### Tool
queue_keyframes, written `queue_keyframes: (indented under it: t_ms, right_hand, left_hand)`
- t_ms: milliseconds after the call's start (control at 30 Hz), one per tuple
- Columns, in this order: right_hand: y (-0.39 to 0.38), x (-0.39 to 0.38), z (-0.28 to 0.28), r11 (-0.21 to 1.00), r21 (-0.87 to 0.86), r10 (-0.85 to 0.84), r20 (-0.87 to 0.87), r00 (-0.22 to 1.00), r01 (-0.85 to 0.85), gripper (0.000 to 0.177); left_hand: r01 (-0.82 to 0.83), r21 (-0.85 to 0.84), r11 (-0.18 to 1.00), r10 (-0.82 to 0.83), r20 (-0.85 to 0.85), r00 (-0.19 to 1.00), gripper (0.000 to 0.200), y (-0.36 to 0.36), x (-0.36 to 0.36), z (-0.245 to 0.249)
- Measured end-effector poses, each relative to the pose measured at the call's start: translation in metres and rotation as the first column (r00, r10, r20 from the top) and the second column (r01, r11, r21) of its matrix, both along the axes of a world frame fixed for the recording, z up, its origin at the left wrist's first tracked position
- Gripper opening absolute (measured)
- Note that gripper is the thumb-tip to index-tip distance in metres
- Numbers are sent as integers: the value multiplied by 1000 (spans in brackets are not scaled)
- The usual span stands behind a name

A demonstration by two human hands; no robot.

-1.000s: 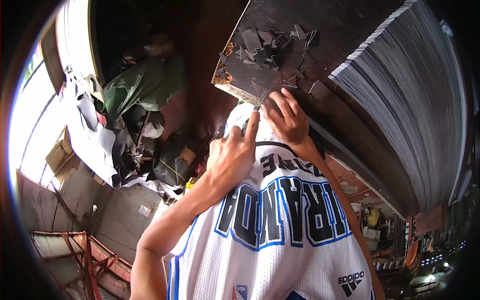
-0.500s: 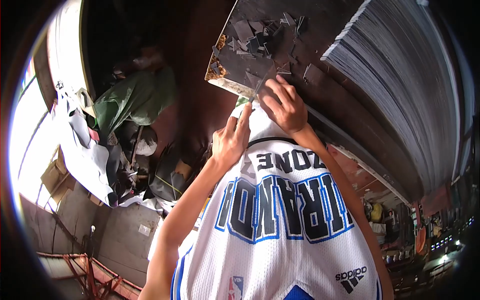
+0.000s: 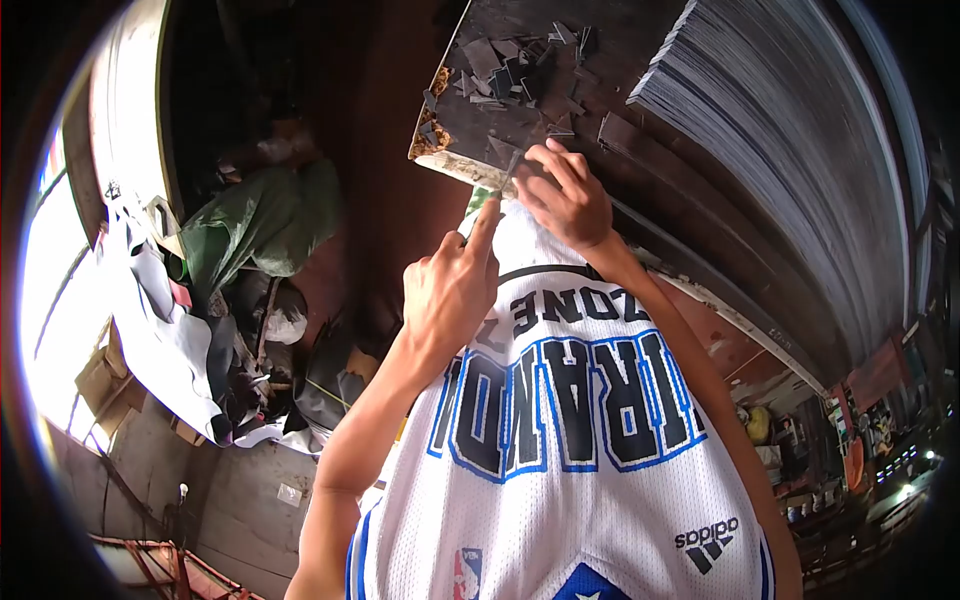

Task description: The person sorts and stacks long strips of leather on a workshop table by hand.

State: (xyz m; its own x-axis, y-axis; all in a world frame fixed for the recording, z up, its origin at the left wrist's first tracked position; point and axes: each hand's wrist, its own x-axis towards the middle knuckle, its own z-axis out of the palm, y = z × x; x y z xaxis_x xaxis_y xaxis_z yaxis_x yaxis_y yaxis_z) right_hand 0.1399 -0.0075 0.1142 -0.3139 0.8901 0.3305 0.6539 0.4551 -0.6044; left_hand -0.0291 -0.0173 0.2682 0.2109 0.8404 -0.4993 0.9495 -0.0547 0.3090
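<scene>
At the near corner of a dark tabletop [image 3: 590, 100], a small dark piece [image 3: 511, 168] sticks out over the edge between my hands. My left hand [image 3: 450, 280] has its index finger stretched to the lower end of that piece, with the other fingers curled. My right hand [image 3: 568, 195] is at the upper right of the piece, fingers bent and slightly blurred; whether they hold anything is hidden. Dark angular scraps [image 3: 500, 75] lie scattered on the tabletop beyond my hands.
A large stack of thin grey sheets [image 3: 760, 130] fills the right side, with dark strips [image 3: 650, 150] beside it. Green plastic [image 3: 270, 220] and white sheeting [image 3: 165, 340] hang at the left. The table's near edge [image 3: 460, 170] is chipped.
My left hand has shifted slightly left and down, its index finger now extended and the others curled. My right hand's fingers have moved a little. The view has shifted slightly.
</scene>
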Motion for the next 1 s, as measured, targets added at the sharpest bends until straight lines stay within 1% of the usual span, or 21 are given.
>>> queue_keyframes:
  t_ms: [100, 200, 333, 433, 467, 500, 533, 567, 633, 733, 800, 867, 967, 1000]
  right_hand:
    - [0, -1, 1, 1000, -3, -3, 12, 1000, 3, 17]
    - [-1, -1, 2, 1000, -14, -3, 19, 1000, 3, 20]
    - [-2, 0, 4, 999, -32, 14, 31, 999, -13, 22]
    - [-1, -1, 7, 998, -38, 46, 45, 998, -44, 21]
    - [-3, -2, 6, 998, -39, 48, 38, 998, -46, 21]
    - [-4, -2, 6, 999, -41, 27, 28, 999, -26, 20]
    - [-3, -3, 7, 999, -43, 5, 18, 1000, -4, 19]
    - [-5, -2, 9, 999, -51, 7, 11, 1000, -6, 19]
    - [-3, -1, 13, 997, -79, 15, 3, 1000, -15, 16]
    - [-3, -3, 12, 995, -102, 3, -38, 999, -7, 16]
    - [-1, 0, 16, 995, -102, 10, -32, 999, -13, 16]
    - [0, 1, 17, 995, -97, 16, -23, 1000, -19, 16]
    - [-4, -2, 14, 995, -96, 17, -12, 1000, -18, 16]
    - [-4, -2, 14, 993, -114, 22, -38, 999, -26, 14]
  left_hand:
    - [17, -43, 999, -15, 41, 999, 52, -3, -8, 4]
    - [8, -29, 1000, -8, 9, 1000, 48, 0, -7, 9]
    - [22, -40, 999, -22, -10, 1000, 48, 4, -3, 12]
    - [3, -57, 998, -4, -17, 1000, 48, 8, 0, 16]
    - [19, -65, 998, -21, -37, 999, 48, 7, 2, 16]
    - [32, -75, 997, -37, -56, 998, 48, 8, 4, 17]
    - [22, -47, 999, -23, -21, 1000, 48, 7, 2, 13]
    - [21, -55, 998, -22, -28, 999, 48, 7, 1, 13]
    - [22, -172, 985, -20, 13, 1000, 63, 11, -2, 15]
    - [13, -198, 980, -11, 11, 1000, 64, 14, -3, 13]
    - [9, -207, 978, -5, 19, 1000, 64, 19, 2, 10]
    - [31, -204, 979, -31, 2, 1000, 65, 22, 8, 1]
    - [27, -179, 983, -24, 21, 999, 65, 14, 3, -7]
    - [3, -181, 983, 2, 30, 1000, 66, 13, 4, -7]
